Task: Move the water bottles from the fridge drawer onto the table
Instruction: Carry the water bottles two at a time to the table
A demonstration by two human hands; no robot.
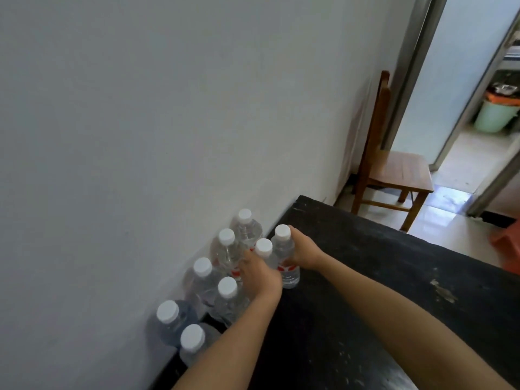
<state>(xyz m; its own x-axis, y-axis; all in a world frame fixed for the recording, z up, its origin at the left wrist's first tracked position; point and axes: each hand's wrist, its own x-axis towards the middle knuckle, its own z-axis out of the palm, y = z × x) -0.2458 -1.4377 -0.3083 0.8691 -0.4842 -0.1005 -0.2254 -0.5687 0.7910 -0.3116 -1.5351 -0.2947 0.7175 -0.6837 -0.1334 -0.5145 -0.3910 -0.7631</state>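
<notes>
Several clear water bottles with white caps stand upright in two rows on the black table, along the white wall. My left hand is wrapped around one bottle in the near row. My right hand grips the bottle beside it, which has a red and white label and rests on the table. Other bottles stand behind and to the left, among them one at the far end and one nearest me. The fridge drawer is out of view.
A wooden chair stands against the wall beyond the table's far end. Past it, an open doorway shows a green bin with an orange liner. Something orange lies on the tiled floor at right.
</notes>
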